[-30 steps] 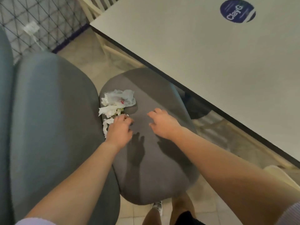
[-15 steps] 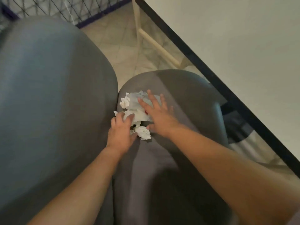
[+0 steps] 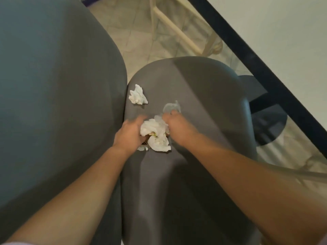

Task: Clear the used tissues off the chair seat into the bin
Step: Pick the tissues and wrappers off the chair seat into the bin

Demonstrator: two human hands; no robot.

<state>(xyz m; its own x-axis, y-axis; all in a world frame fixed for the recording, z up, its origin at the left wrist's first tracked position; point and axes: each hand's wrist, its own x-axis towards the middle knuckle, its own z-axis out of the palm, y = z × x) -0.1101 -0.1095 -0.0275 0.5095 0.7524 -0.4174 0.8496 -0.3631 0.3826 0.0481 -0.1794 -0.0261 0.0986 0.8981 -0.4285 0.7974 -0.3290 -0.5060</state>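
A bunch of crumpled white used tissues (image 3: 156, 134) lies on the grey chair seat (image 3: 198, 96), squeezed between my two hands. My left hand (image 3: 130, 134) grips the bunch from the left, my right hand (image 3: 177, 127) closes on it from the right, with a thin tissue corner (image 3: 172, 106) sticking out past its fingers. One loose crumpled tissue (image 3: 138, 96) lies apart near the seat's back left edge. A small scrap (image 3: 143, 148) peeks out below my left hand. No bin is in view.
The chair's grey backrest (image 3: 53, 85) fills the left side. A white table with a black edge (image 3: 265, 71) overhangs the seat at the right. A black round table base (image 3: 269, 126) and a cream chair frame (image 3: 177, 32) stand on the tiled floor.
Both hands have closed in and pulled most tissues into one bunch toward me. One tissue has stayed behind at the back left. The camera has leaned closer over the seat.
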